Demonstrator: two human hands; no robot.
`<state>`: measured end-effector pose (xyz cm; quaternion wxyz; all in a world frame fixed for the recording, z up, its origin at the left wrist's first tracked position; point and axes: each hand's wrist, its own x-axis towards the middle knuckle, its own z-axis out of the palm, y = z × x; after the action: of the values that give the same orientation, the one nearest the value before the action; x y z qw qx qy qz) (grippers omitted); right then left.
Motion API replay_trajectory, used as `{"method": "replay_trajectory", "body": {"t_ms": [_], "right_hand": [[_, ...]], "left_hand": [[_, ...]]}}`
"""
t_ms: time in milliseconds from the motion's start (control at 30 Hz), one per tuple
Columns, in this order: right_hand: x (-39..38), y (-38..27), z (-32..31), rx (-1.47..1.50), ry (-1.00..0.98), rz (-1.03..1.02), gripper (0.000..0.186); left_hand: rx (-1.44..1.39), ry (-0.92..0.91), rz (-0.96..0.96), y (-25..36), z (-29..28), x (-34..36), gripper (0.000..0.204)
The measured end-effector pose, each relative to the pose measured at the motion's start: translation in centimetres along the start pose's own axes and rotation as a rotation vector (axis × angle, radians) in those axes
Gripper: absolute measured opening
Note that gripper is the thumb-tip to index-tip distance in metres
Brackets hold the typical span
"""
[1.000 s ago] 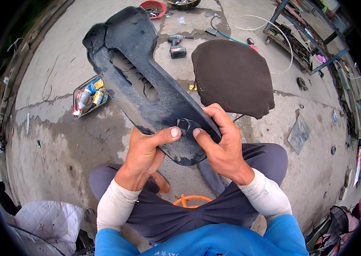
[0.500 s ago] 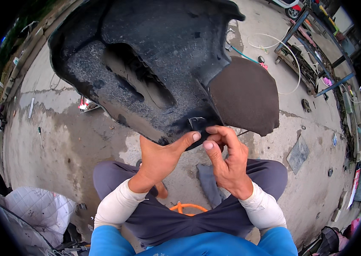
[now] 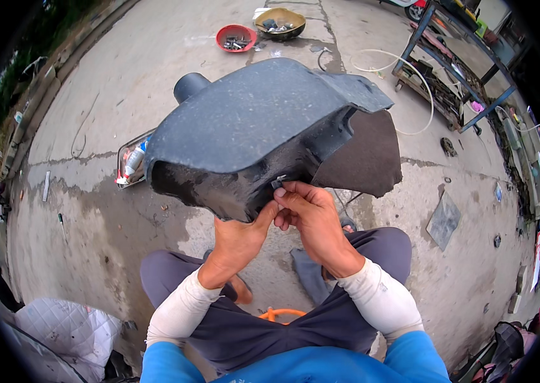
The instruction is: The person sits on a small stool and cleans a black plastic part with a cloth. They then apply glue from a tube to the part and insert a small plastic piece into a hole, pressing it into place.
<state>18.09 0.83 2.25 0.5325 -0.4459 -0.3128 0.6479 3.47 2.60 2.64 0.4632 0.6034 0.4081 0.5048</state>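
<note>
A large dark grey moulded plastic panel [image 3: 251, 115], like a vehicle cover, is tilted up in front of me with its hollow, dirty inside partly facing me. My left hand [image 3: 239, 246] grips its near lower edge, the thumb on top and the fingers hidden beneath. A small metal clip [image 3: 280, 180] sits at that near corner. My right hand [image 3: 311, 220] is closed in a pinch at the clip, thumb and forefinger touching it. A brown rough sheet [image 3: 369, 159] shows to the right behind the panel.
Far ahead on the concrete stand a red bowl [image 3: 236, 38] and a yellowish bowl [image 3: 279, 24] with small parts. A tray [image 3: 131, 165] with bottles lies left. A blue metal frame cart [image 3: 455, 70] is far right. A grey cloth [image 3: 311, 274] lies by my feet.
The panel has tipped over, so its outer face now shows and its inside is mostly turned away. My right hand has moved slightly left, onto the clip. The left hand keeps its hold.
</note>
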Motion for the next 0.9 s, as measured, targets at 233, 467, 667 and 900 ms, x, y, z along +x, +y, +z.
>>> {"method": "replay_trajectory", "body": {"t_ms": [233, 467, 667, 900], "right_hand": [[0.2, 0.2, -0.1, 0.001, 0.021, 0.011, 0.018], [0.2, -0.4, -0.1, -0.018, 0.014, 0.021, 0.025], [0.3, -0.8, -0.4, -0.019, -0.021, 0.12, 0.023], [0.3, 0.3, -0.1, 0.029, -0.019, 0.034, 0.026]], "left_hand": [[-0.009, -0.021, 0.036, -1.0, -0.5, -0.1, 0.013], [-0.035, -0.028, 0.015, -0.7, -0.3, -0.1, 0.012], [-0.025, 0.003, 0.03, -1.0, -0.8, 0.1, 0.011], [0.194, 0.011, 0.09, -1.2, -1.2, -0.2, 0.013]]}}
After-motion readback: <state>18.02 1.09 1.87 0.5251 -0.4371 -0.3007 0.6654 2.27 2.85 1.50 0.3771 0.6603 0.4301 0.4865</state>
